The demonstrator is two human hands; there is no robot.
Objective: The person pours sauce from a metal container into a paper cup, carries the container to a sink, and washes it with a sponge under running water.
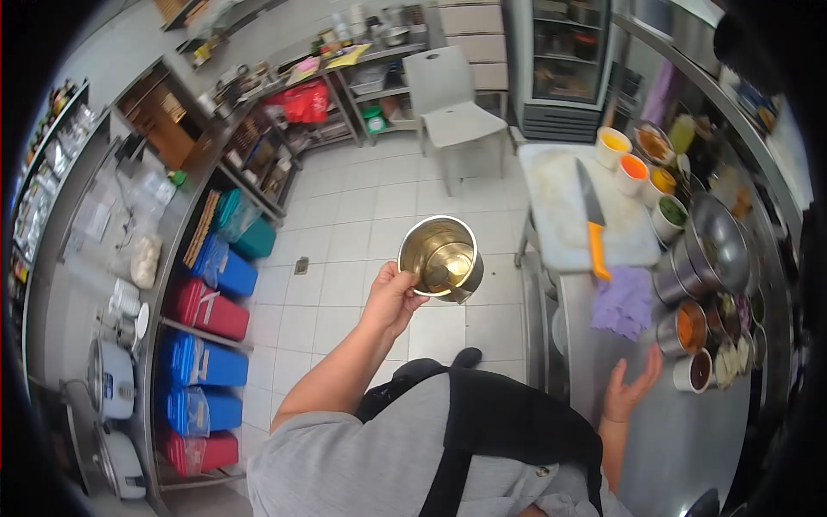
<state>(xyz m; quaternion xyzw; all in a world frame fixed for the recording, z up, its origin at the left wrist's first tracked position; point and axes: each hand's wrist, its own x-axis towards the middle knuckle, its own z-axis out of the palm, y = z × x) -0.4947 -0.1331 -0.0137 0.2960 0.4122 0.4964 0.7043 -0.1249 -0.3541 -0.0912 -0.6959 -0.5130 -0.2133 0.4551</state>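
The metal pot (441, 257) is above the floor (345, 233), the left hand's (394, 299) fingers gripping its rim, likely keeping its mouth upward. The right hand's (629, 389) fingers are open, gripping nothing, near the brown-sauce cup (685, 376).

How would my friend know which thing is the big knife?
Find the steel counter on the right, then the whitish cutting board on it. The knife lies on that board, beside the white cups. Its long blade and bright orange handle set it apart from them.
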